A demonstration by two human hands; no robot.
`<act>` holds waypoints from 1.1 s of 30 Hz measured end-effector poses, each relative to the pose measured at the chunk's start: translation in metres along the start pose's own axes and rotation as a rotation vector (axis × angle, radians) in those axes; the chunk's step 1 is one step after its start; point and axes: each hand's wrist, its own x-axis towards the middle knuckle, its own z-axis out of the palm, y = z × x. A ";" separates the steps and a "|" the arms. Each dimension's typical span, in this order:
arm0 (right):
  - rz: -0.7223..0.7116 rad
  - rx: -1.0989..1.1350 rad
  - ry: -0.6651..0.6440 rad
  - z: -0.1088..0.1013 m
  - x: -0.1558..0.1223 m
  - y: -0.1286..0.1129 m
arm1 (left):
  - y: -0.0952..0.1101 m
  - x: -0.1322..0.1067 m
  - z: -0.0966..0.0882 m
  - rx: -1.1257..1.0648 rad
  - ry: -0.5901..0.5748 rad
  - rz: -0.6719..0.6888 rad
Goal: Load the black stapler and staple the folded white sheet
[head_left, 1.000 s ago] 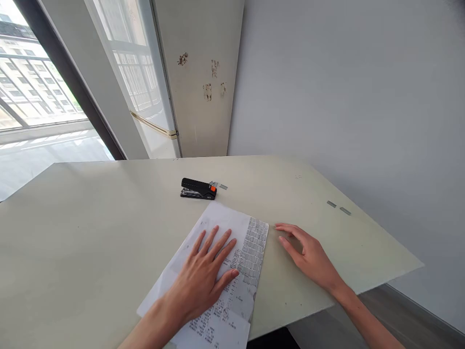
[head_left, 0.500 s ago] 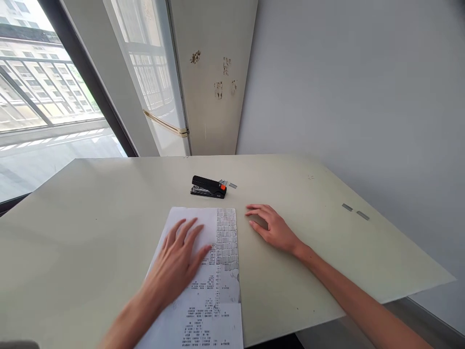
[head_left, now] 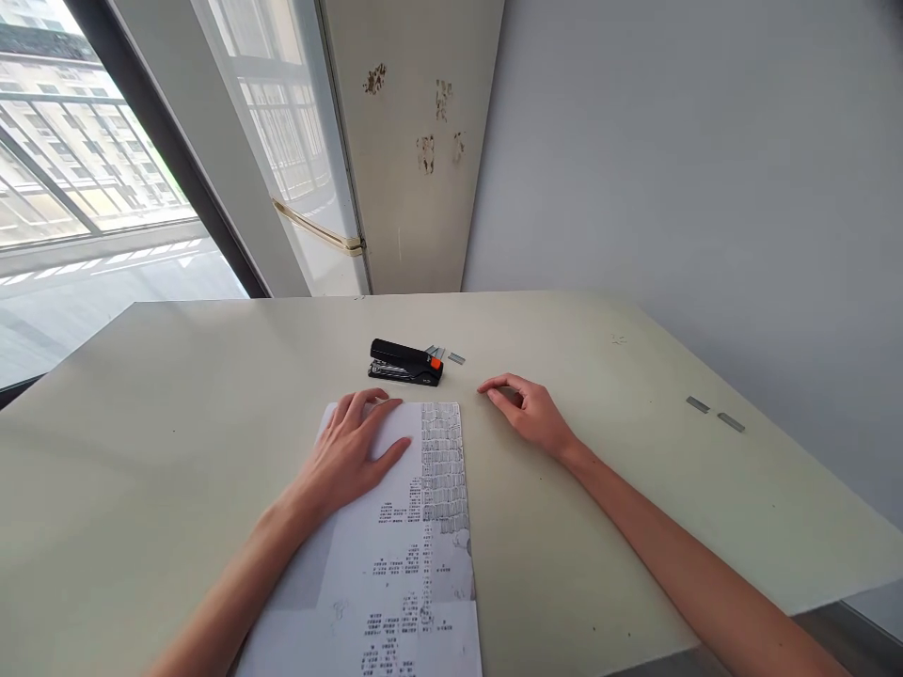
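Note:
A printed paper sheet lies on the table, with dense barcode-like print along its right side. My left hand rests on the sheet's upper left part, thumb spread away and fingers bent at the top edge. To the right of the paper's upper corner, my right hand is on its side at the tabletop. Its thumb and index fingertips come together, with nothing visible between them. Just beyond the paper lies a black stapler with an orange part. Strips of staples lie beside its right end.
Two more staple strips lie on the right of the pale table. Behind the table are a grey wall and a fridge with a gold handle. A window stands at the left.
My left hand has slid up the paper to its top edge, its fingers now more bent. My right hand's thumb and index finger have closed together. The view has shifted slightly.

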 end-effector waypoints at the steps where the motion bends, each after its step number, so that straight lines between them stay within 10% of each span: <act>1: 0.007 0.015 -0.001 0.000 0.000 0.000 | 0.000 0.001 0.000 0.000 0.009 -0.018; 33: -0.048 -0.039 -0.016 0.000 -0.002 -0.001 | 0.000 0.007 0.000 0.029 0.093 -0.024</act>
